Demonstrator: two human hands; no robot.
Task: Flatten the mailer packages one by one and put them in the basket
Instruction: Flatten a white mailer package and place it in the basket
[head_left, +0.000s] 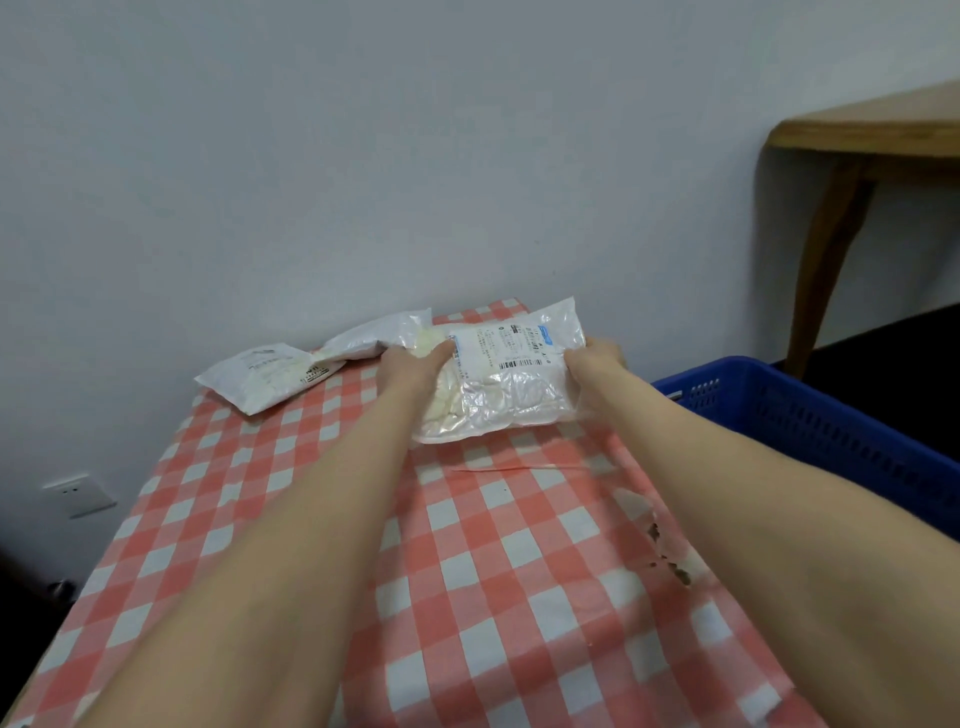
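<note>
- The mailer is held at the far end of the counter; whether its near edge rests on the checked cloth or hangs just above it cannot be told
- Its left edge is gripped by the left hand, thumb laid on top, and its right edge is clasped by the right hand
- The mailer looks puffy and crinkled, so flattening is judged to be the step in hand; it is best laid down and pressed from the middle outward with spread palms
- The plastic looks slick, so one edge should be kept pinned
- The basket stands just beside the counter on the right; its inside is hidden
- A second mailer and a third mailer lie touching at the far left corner
- The fingers beneath the mailer are hidden, and the label print cannot be read
</note>
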